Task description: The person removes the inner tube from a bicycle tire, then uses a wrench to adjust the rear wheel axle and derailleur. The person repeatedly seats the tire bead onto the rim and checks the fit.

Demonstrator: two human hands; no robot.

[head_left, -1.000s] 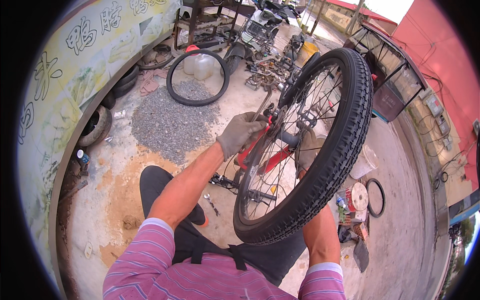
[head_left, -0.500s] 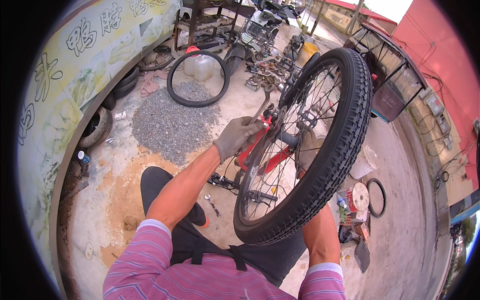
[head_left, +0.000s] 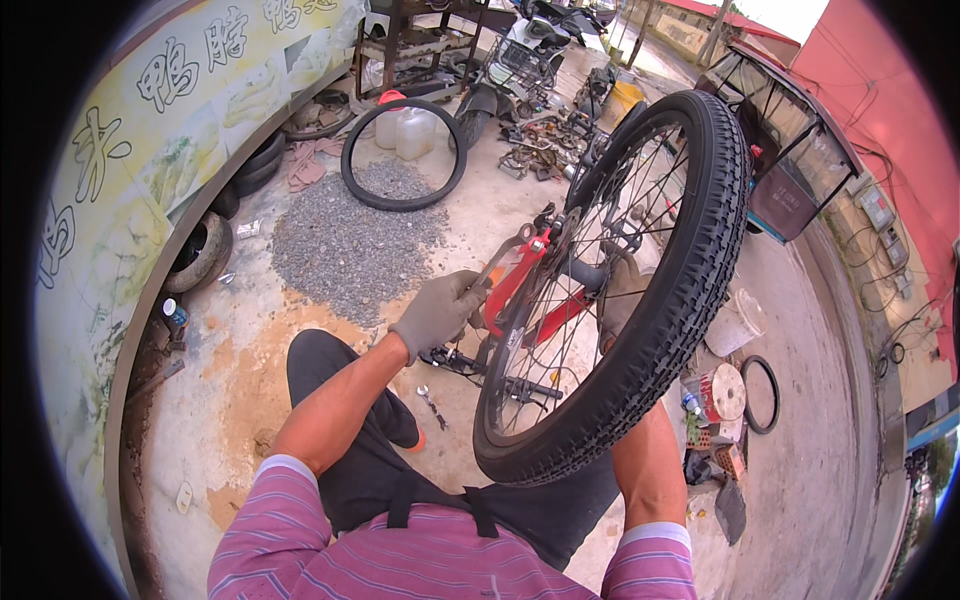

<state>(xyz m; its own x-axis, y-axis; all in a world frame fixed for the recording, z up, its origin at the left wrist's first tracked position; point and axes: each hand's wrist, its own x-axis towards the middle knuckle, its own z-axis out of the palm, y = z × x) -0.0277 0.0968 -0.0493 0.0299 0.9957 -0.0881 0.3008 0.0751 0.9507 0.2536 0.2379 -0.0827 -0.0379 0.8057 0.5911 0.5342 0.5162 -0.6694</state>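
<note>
A red bicycle frame [head_left: 517,283] stands before me, its handlebar [head_left: 530,388] down by the ground. The wheel with its knobby black tire [head_left: 712,250] rises in front of me. My left hand [head_left: 440,312], in a grey glove, is closed round a wrench [head_left: 497,260]. The wrench's upper end lies at the red frame end beside the wheel's hub, though I cannot tell whether it sits on the nut. My right hand [head_left: 622,300], also gloved, is on the wheel's far side, seen through the spokes near the frame; its fingers are mostly hidden.
Another wrench [head_left: 432,405] lies on the ground near my foot. A loose tire [head_left: 350,165] rests by a gravel heap [head_left: 345,240] and plastic jugs [head_left: 414,135]. Scattered metal parts [head_left: 545,145] and a scooter [head_left: 525,65] are farther back. A white bucket [head_left: 737,322] stands at right.
My left hand has drawn back down and left from the hub. The wrench, which pointed up past the frame end, now slants from my hand with its upper end at that frame end.
</note>
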